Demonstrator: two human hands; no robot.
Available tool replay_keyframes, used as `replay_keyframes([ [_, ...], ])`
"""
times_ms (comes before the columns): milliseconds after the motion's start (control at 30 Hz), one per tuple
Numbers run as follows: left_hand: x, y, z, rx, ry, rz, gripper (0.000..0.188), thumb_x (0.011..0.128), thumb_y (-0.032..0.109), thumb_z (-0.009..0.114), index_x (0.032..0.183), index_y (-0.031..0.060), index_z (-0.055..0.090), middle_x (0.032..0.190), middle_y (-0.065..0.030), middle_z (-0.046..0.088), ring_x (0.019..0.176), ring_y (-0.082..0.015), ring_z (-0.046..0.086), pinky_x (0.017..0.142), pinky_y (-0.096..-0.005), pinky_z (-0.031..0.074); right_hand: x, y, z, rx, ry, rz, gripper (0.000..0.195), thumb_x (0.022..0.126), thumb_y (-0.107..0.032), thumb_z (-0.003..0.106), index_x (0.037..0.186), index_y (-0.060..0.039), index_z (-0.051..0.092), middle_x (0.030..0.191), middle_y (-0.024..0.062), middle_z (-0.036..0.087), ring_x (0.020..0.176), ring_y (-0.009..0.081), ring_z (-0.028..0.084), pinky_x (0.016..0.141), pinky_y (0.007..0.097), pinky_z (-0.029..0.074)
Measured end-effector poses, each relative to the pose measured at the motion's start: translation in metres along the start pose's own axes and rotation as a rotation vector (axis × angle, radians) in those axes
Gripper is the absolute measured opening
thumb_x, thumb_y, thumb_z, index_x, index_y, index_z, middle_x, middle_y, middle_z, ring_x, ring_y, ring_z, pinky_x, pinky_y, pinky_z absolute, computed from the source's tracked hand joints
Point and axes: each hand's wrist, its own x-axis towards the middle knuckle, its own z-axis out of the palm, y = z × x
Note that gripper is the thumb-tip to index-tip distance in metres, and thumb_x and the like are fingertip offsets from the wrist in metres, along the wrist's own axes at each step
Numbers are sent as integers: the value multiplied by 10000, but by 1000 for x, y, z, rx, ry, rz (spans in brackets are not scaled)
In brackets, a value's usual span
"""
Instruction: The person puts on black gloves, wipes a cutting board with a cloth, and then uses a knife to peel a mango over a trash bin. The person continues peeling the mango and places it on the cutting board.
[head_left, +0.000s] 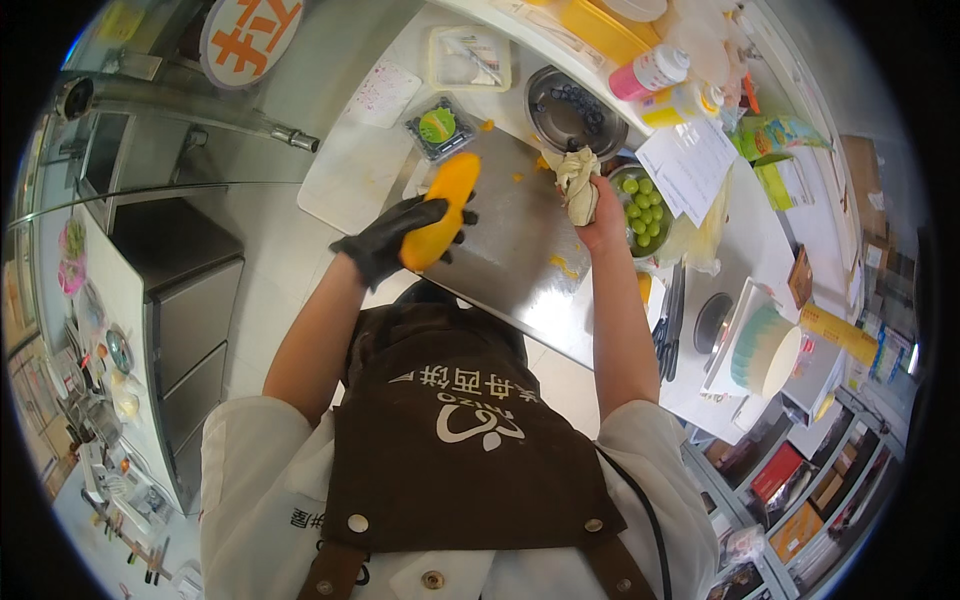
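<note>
My left hand (397, 232), in a black glove, grips a peeled mango (444, 214) at the near left edge of the metal work surface (510, 225). The fruit is yellow-orange and held lengthwise, its far end tilted right. In my bare right hand (602, 217) is a crumpled pale cloth (577, 184), raised above the right part of the surface. Small orange scraps (562, 265) lie on the metal. Beyond the cloth stands a steel bowl (536, 112) with blueberries; a bowl of green grapes (641, 210) sits right of my right hand.
A plastic box of blueberries (441, 127) and a clear container (470, 58) stand at the back. Paper sheets (686, 172) overhang the grapes. Black-handled tools (673, 330) lie to the right, near a round turntable (712, 322) and a teal-and-cream round item (765, 350).
</note>
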Motion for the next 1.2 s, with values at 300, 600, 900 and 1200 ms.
replay_keyframes([
  [300, -79, -48, -41, 40, 224, 15, 718, 936, 488, 720, 1429, 10, 511, 1227, -139, 671, 1021, -245, 692, 779, -377, 622, 35, 4, 45, -853, -95, -634, 393, 982, -106, 565, 1367, -39, 600, 1311, 127, 651, 1191, 240, 631, 1005, 361, 506],
  [600, -94, -63, -21, 92, 332, -132, 574, 991, 392, 683, 1391, 6, 538, 1155, -106, 661, 967, -188, 677, 789, -326, 595, 36, -12, 49, -1493, 193, -987, 413, 934, -155, 586, 1338, -75, 619, 1351, 164, 613, 1197, 398, 606, 1006, 463, 497],
  [900, -96, -72, -24, 84, 332, -158, 554, 989, 390, 683, 1368, 8, 551, 1121, -100, 656, 939, -189, 674, 776, -333, 597, 88, -20, 12, -1524, 41, -1020, 400, 920, -160, 592, 1307, -72, 643, 1366, 156, 615, 1200, 425, 602, 1036, 473, 483],
  [1200, -95, -76, -19, 111, 317, -171, 580, 960, 423, 708, 1344, 16, 558, 1090, -102, 671, 937, -186, 679, 793, -320, 586, 61, -16, 47, -1762, -262, -744, 374, 920, -156, 542, 1258, -178, 703, 1331, 76, 649, 1212, 412, 555, 1076, 455, 452],
])
